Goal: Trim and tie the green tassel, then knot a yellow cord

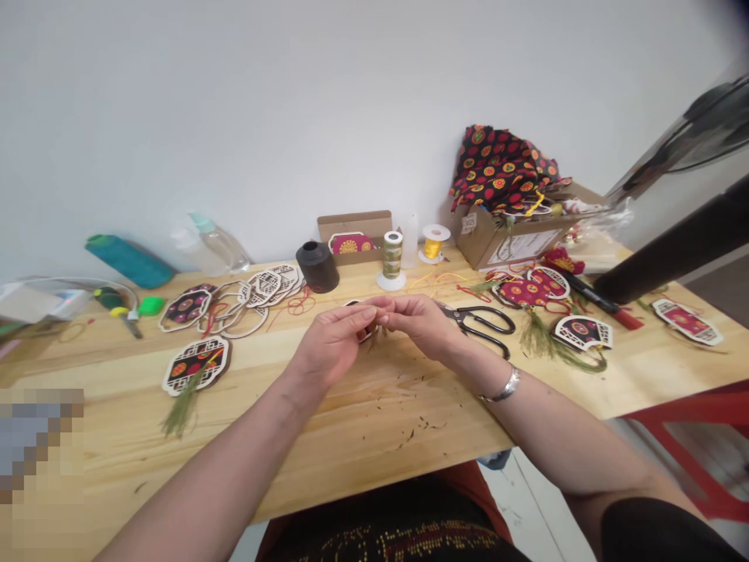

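Note:
My left hand [336, 336] and my right hand [418, 321] meet over the middle of the table, fingertips pinched together. Between and below the fingers shows part of a small ornament [365, 332] with a pale edge and dark red fabric, mostly hidden by my left hand. A few olive tassel threads [379, 339] hang under the pinched fingers of my right hand. Black-handled scissors [483, 320] lie just right of my right hand. To the left lies a finished-looking ornament [196, 365] with patterned fabric, a pale lattice frame and an olive tassel.
Behind my hands stand a black thread cone [317, 267], an olive thread spool [392, 257] and a yellow spool [433, 243]. Pale lattice frames [272, 285] lie left. A fabric-filled cardboard box [497, 238] stands back right, near a black post [672, 242]. Several ornaments [583, 332] lie right.

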Tool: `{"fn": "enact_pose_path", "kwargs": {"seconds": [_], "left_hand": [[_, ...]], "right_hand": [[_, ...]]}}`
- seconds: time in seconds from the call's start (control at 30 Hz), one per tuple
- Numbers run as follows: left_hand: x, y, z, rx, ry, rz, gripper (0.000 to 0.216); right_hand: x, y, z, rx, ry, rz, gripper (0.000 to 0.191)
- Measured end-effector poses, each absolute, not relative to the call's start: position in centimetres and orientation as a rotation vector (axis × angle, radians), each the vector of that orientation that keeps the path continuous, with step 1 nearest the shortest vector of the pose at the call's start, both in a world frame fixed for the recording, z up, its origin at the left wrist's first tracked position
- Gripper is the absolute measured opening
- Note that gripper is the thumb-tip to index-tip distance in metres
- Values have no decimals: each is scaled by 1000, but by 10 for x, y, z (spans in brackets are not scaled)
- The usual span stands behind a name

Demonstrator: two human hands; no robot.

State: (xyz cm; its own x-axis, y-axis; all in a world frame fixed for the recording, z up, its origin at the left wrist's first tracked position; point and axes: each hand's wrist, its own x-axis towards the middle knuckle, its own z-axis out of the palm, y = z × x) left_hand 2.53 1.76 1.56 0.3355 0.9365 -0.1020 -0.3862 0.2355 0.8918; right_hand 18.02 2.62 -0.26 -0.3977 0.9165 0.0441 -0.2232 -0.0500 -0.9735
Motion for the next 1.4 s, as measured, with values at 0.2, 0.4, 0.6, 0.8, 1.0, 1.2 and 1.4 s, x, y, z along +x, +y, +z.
{"fn": "enact_pose_path", "kwargs": {"seconds": [0.2, 0.4, 0.6, 0.8, 1.0, 1.2, 1.4], "left_hand": [[25, 20, 11, 782, 770, 1021, 13], [26, 23, 5, 634, 718, 1030, 8], [29, 22, 8, 487, 740, 1034, 13], [27, 23, 8, 487, 745, 1030, 10], [24, 22, 10, 543, 687, 1044, 10], [22, 22, 12, 593, 702, 1130, 10], [19, 25, 15, 673, 762, 1212, 18]], "right_hand": [[178, 25, -4, -770, -1246, 1692, 22], [176, 25, -6, -743, -1232, 1732, 24], [175, 24, -10, -692, -1210, 1789, 22], [175, 25, -12, -708, -1209, 1777, 20], [174, 22, -11, -841, -1305, 1724, 17], [172, 21, -12, -1017, -1788, 1417, 14], [183, 15, 5, -905, -2546, 739, 20]]}}
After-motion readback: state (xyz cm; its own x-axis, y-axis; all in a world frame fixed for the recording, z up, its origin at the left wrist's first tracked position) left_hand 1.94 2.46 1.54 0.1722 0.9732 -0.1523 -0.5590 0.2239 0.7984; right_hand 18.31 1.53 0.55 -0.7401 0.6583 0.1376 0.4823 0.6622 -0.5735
